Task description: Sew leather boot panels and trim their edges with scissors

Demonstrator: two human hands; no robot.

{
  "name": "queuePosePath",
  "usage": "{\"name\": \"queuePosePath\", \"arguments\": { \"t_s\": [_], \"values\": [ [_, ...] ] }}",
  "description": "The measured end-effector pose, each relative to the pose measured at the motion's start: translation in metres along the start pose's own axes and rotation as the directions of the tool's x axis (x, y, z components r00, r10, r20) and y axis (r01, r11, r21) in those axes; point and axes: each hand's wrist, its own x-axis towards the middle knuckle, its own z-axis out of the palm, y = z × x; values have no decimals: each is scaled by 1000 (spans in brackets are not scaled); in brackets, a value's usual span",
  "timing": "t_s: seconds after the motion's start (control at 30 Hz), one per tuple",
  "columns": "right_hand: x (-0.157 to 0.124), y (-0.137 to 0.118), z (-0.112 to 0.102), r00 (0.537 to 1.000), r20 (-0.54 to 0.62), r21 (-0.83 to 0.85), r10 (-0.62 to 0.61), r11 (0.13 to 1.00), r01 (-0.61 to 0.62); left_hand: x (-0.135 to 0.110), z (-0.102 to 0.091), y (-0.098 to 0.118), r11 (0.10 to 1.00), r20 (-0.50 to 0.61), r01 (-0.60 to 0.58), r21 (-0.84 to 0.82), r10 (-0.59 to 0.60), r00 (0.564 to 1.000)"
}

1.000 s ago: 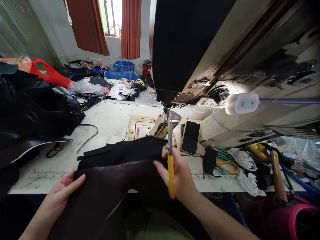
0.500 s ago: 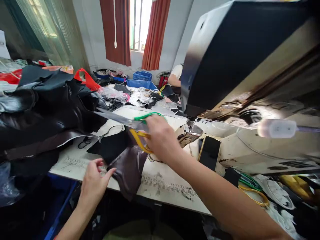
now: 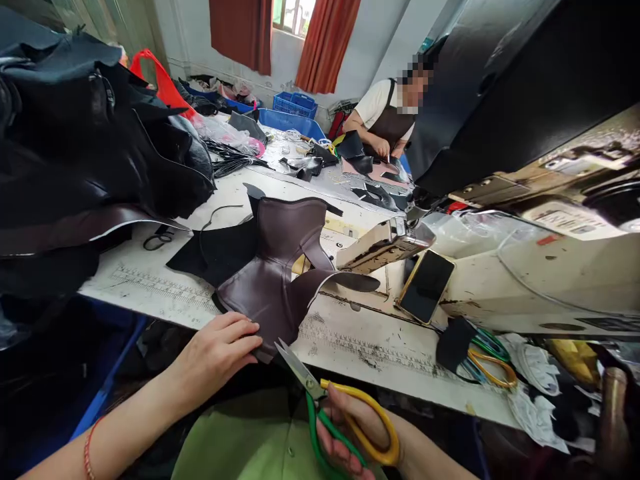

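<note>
A dark brown leather piece (image 3: 280, 267) lies spread on the white worktable (image 3: 360, 347), partly over black fabric (image 3: 215, 250). My left hand (image 3: 215, 350) rests at the leather's near edge, fingers curled onto it. Low at the table's front edge, my right hand (image 3: 350, 433) grips scissors (image 3: 340, 413) by their yellow and green handles. Their blades point up and left toward the leather, slightly parted.
A sewing machine (image 3: 525, 173) fills the right side, with a phone (image 3: 427, 285) on its base. More scissors (image 3: 493, 360) and rags lie at the right. A heap of black leather (image 3: 85, 153) occupies the left. Another person (image 3: 385, 117) works at the far table.
My right hand brought the scissors from above the table down to the front edge. The leather now lies spread flat, and my left hand rests on its near edge. The view turned left.
</note>
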Motion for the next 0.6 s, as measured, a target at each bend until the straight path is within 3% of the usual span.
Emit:
{"name": "queuePosePath", "arguments": {
  "t_s": [0.17, 0.37, 0.6],
  "values": [
    [-9, 3, -17, 987, 147, 3, 70, 997, -71, 7, -3, 12, 991, 47, 118, -62, -115, 992],
    [-17, -8, -22, 981, 172, -13, 94, 996, -93, 9, -6, 16, 994, 60, 100, -39, -98, 993],
    [-5, -16, -33, 957, 270, 7, 109, 993, -115, 13, -4, 13, 990, 26, 116, -81, -114, 993]
  ]
}}
